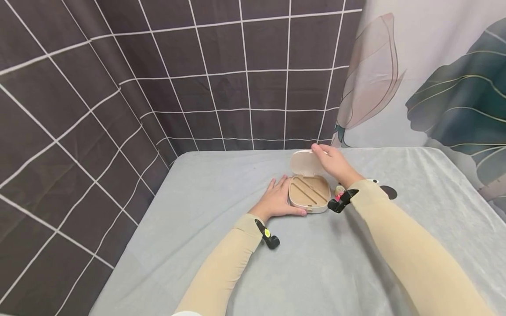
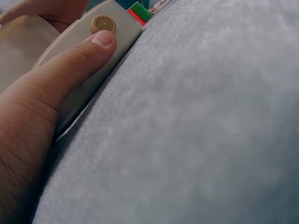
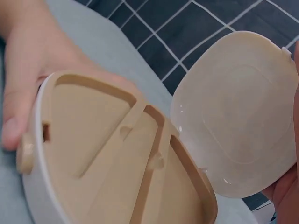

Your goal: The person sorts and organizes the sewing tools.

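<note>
With twelve o'clock as the far side, we find the pale box (image 1: pixel 321 210) at one o'clock of the middle of the grey cloth (image 1: pixel 189 219), flat on it and near its far edge. Its lid (image 1: pixel 302 163) stands raised at the box's twelve o'clock, joined to the back rim. Inside, we see a tan tray (image 3: pixel 98 116) with two slanting dividers (image 3: pixel 122 140) that part it into three sections, their tan floors in plain view.

The left hand (image 1: pixel 278 201) is spread wide around the box's nine o'clock side, fingers straight, its thumb laid along the front wall and touching the round button (image 2: pixel 103 23) at six o'clock. The right hand (image 1: pixel 334 163) is partly closed, and we see it gripping the lid's edge at the lid's three o'clock side.

At the box's three o'clock, just beside it, lies a small pink and cream object (image 1: pixel 338 191), partly hidden by the wrist camera (image 1: pixel 342 201); we cannot tell what it is.
</note>
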